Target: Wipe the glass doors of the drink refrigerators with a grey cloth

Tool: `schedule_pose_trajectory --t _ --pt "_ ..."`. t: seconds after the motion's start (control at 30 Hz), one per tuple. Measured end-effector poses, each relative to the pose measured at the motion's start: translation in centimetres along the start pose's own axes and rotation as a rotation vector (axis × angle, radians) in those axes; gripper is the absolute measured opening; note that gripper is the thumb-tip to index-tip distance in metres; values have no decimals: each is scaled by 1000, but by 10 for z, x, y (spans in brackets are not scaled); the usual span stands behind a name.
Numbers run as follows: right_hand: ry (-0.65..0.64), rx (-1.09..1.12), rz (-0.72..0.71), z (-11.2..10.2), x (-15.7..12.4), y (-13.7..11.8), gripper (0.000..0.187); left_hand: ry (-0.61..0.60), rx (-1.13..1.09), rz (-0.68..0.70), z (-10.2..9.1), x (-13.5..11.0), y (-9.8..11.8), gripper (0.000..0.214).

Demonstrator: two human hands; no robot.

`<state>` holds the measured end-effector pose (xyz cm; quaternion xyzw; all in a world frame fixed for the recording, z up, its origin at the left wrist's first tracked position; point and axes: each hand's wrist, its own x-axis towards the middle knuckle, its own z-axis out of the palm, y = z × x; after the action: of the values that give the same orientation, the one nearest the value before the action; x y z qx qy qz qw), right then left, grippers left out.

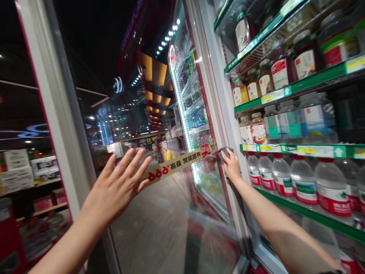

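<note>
My left hand (116, 190) is open with its fingers spread, held up before the glass door (154, 232) of a drinks fridge. Whether its palm touches the pane, I cannot tell. My right hand (233, 167) is closed on a dark grey cloth (226, 150), pressed at the door's hinge-side frame (212, 95) beside the shelves. Part of the cloth is hidden behind the fingers. A yellow sticker strip (176, 164) with red and dark characters, seen in reverse, runs across the glass between both hands.
Fridge shelves (285, 149) with green edges and price tags stand at the right. They carry juice bottles (281, 70) and red-capped water bottles (303, 184). The door's pale outer frame (61, 106) rises at the left, with stacked boxes (17, 175) beyond it.
</note>
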<state>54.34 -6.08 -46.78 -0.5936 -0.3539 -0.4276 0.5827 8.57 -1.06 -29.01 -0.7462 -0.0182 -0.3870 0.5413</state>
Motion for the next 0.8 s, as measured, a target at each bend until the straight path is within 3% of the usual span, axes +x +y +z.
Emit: schedule_pose_trajectory --t 0.07,0.17,0.3,0.37,0.43,0.5,0.57,0.63,0.7,0.8 --pt "24 16 19 -5 3 -2 57 6 -6 5 1 0 0 68" --pt "50 59 11 2 41 -19 56 7 0 1 0 0 0 69" --pt "68 125 52 31 82 -70 57 -1 26 5 -1 1 1 69" --pt "82 133 48 41 76 -98 60 -3 29 5 -2 1 1 69" --pt "48 135 -71 40 52 -114 61 -9 20 -4 -3 1 2 69" --pt "-40 129 -261 32 24 -113 61 -15 4 -17 -4 1 2 68" --pt "-108 114 -353 22 7 -96 59 -15 -7 -30 -4 1 2 69" --pt "-96 111 -280 18 10 -76 58 -15 -10 -33 -4 1 3 71" --pt "-11 114 -108 21 33 -66 57 -14 -9 -35 -4 0 3 71" --pt "92 119 35 34 72 -89 61 -6 -3 -38 -3 -1 3 72"
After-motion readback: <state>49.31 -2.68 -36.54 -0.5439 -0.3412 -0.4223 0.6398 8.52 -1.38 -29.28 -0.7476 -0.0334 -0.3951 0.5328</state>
